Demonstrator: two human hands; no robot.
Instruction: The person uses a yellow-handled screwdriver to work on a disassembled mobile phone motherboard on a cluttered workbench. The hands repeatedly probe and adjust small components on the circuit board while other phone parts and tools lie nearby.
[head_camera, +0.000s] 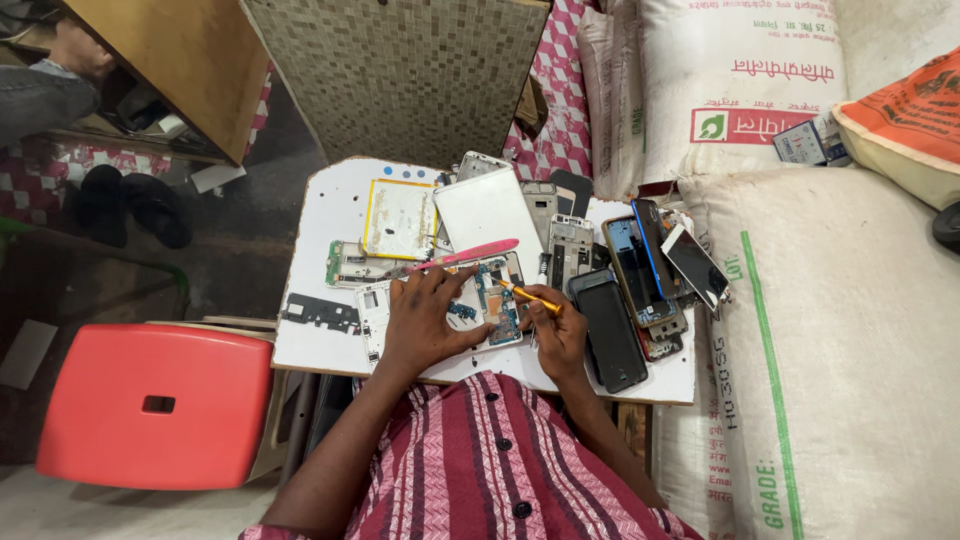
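While the left hand lay flat, fingers spread, pinning the opened phone on the desk, the right hand had its fingers clamped on a yellow screwdriver, tip at the exposed circuit board; back cover already off, board apparently still seated

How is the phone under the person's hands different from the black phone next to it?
The opened phone shows bare green and blue circuit parts; the black phone shows only a plain dark surface. The left hand presses on the opened phone while the right hand aims a yellow screwdriver at it; nothing touches the black phone. Both lie flat on the white board.
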